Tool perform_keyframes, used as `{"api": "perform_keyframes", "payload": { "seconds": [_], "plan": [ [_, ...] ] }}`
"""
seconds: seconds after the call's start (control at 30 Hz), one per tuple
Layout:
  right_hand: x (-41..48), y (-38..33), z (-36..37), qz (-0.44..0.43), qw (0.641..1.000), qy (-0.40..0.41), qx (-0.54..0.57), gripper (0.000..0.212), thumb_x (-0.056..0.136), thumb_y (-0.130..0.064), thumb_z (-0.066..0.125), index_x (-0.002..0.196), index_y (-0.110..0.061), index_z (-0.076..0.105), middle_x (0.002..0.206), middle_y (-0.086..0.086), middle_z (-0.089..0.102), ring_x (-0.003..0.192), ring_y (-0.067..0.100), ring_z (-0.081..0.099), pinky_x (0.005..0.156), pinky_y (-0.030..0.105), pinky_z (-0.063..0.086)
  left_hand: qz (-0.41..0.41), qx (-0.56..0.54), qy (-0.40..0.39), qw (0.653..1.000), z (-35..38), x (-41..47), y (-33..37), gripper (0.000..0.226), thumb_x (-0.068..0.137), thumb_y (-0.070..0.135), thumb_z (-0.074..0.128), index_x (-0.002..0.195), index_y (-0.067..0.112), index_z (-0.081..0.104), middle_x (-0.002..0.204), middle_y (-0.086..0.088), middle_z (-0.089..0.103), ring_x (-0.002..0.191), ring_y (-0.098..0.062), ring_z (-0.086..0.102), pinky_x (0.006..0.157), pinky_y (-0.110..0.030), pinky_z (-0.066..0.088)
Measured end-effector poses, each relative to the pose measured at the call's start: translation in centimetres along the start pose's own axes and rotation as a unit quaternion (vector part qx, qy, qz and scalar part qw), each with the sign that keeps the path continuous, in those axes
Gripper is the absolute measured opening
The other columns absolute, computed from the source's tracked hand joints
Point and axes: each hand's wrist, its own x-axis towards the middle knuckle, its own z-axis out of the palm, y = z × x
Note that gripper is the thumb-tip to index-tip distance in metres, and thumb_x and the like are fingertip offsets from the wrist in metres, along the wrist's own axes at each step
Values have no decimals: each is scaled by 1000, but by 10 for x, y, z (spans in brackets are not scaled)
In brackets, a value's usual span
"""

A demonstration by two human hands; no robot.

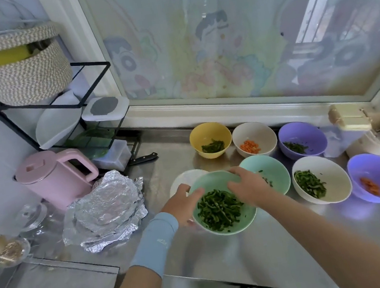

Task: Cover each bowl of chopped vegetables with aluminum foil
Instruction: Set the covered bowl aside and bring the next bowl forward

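I have the green bowl (225, 230) in both hands, right in front of me on the counter (263, 251). It is full of chopped greens. My left hand (183, 203) grips its left side, and the fingers curl over the rim. My right hand (247, 184) holds the far right rim, with fingers spread a little and bent down onto the edge. The bowl tips a bit toward me. I cannot tell if it is off the counter or sitting on it.

Just behind my right hand is a second green bowl (278, 171). Farther back sit a yellow bowl (207, 133) and more bowls in a row to the right. None of the bowls I can see has a cover on it.

The foil (106, 213) lies in a crinkly pile to my left, near the pink kettle (56, 178). It is well apart from my bowl.

I think I am just getting this bowl into place, so the covering has hardly begun. Next I would set the bowl flat and let go with my left hand. Then I would reach over for one sheet. The sheets look stuck together, so I would have to peel the top one off slowly. After that I would lay it over the bowl and press it down all around the rim.
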Motion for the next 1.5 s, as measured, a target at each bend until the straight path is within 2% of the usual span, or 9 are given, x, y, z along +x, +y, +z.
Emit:
{"api": "perform_keyframes", "payload": {
  "seconds": [0.13, 0.33, 0.5, 0.63, 0.83, 1.1, 1.2, 1.3, 1.5],
  "plan": [
    [-27, 38, 16, 46, 998, -21, -36, 49, 92, -34, 50, 140, -30, 42, 109, 1, 57, 93, 22, 56, 82, 33, 49, -29, 94, -85, 991, 31, -13, -16, 45, 93, 51, 47, 122, 17, 43, 101, -6, 67, 73, -23, 70, 60, -31, 58],
    [-40, 87, 31, 72, 996, -42, -26, 60, 91, -32, 51, 148, -30, 34, 136, 5, 53, 119, 26, 53, 99, 38, 45, -94, 39, -141, 985, 79, 1, -39, 54, 94, 44, 49, 134, 9, 45, 105, -14, 69, 82, -30, 72, 70, -41, 61],
    [-23, 104, 33, 66, 994, -74, -52, 71, 92, -33, 52, 154, -24, 20, 148, 7, 42, 130, 28, 46, 104, 37, 41, -131, 14, -118, 984, 96, 15, -39, 46, 99, 38, 47, 137, 14, 42, 117, -14, 60, 92, -31, 68, 72, -40, 61],
    [-7, 102, 26, 7, 984, -54, -168, 43, 95, -31, 45, 134, -14, 45, 134, 12, 51, 119, 30, 52, 98, 39, 46, -159, 0, -104, 982, 95, 22, -35, 33, 98, 39, 45, 125, 21, 50, 109, -7, 64, 99, -27, 66, 84, -44, 58],
    [21, 61, 19, -107, 959, -47, -257, 39, 98, -25, 37, 135, -20, 49, 131, 4, 58, 118, 25, 55, 96, 37, 47, -231, -43, 11, 972, 67, 32, -38, 51, 92, 50, 46, 132, 19, 47, 125, -9, 60, 88, -26, 65, 63, -35, 59],
    [65, 20, 37, -17, 991, -120, -50, 61, 93, -23, 47, 151, -22, 26, 146, 7, 43, 129, 27, 46, 97, 32, 40, -188, -282, 179, 924, 45, 49, -38, 32, 90, 20, 55, 117, 3, 58, 96, -11, 63, 73, -29, 63, 48, -29, 53],
    [75, 13, 47, 15, 992, -128, -10, 53, 95, -21, 45, 147, -18, 34, 144, 6, 47, 126, 26, 47, 97, 32, 39, -171, -333, 184, 909, 36, 55, -37, 25, 92, 14, 51, 112, 3, 60, 86, -9, 66, 70, -27, 65, 57, -36, 57],
    [85, 3, 56, 12, 994, -113, -6, 48, 94, -19, 44, 142, -19, 43, 138, 4, 53, 122, 25, 50, 97, 32, 40, -159, -342, 190, 906, 19, 68, -42, 25, 92, 14, 47, 114, 7, 59, 91, -9, 66, 76, -28, 66, 74, -47, 60],
    [117, -21, 74, 41, 989, -90, 106, 46, 86, -14, 47, 131, -21, 55, 121, 2, 63, 104, 25, 58, 85, 34, 51, -137, -325, 212, 912, -31, 111, -39, 44, 81, 25, 55, 122, 11, 57, 113, -12, 65, 95, -32, 65, 81, -49, 59]
  ]
}}
